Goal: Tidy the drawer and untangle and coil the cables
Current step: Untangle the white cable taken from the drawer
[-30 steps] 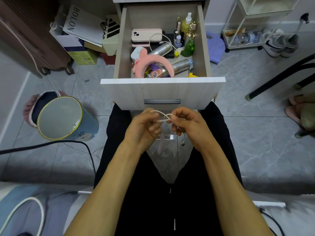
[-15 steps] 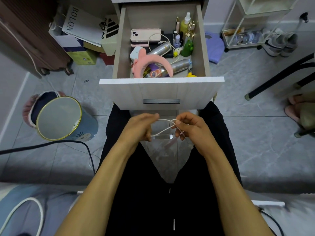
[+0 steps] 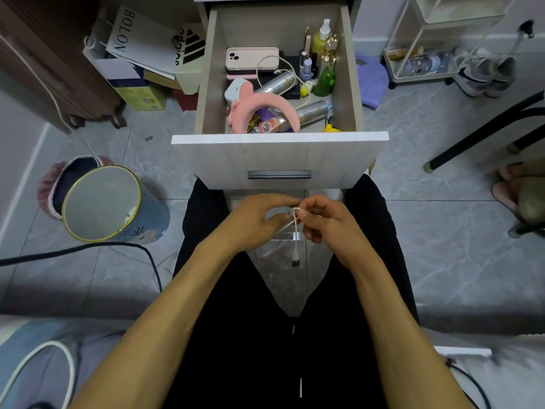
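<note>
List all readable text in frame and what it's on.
"BOLON": white bag, upper left, printed sideways.
Partial adidas logo, three stripes with letters cut off: second bag beside it.
Bottles in the drawer: labels too small to read.
Yellow box under the bags: print blurred.
Bin: a drawing, no legible text.

- Both forearms reach forward from the near edge and meet at mid-frame, over the lap.
- Left hand [image 3: 255, 219] — palm down, fingers extended toward the right, thumb and forefinger closing on a white cable [image 3: 290, 224].
- Right hand [image 3: 327, 219] — fingers curled, fingertips pinching the same cable; knuckles up.
</note>
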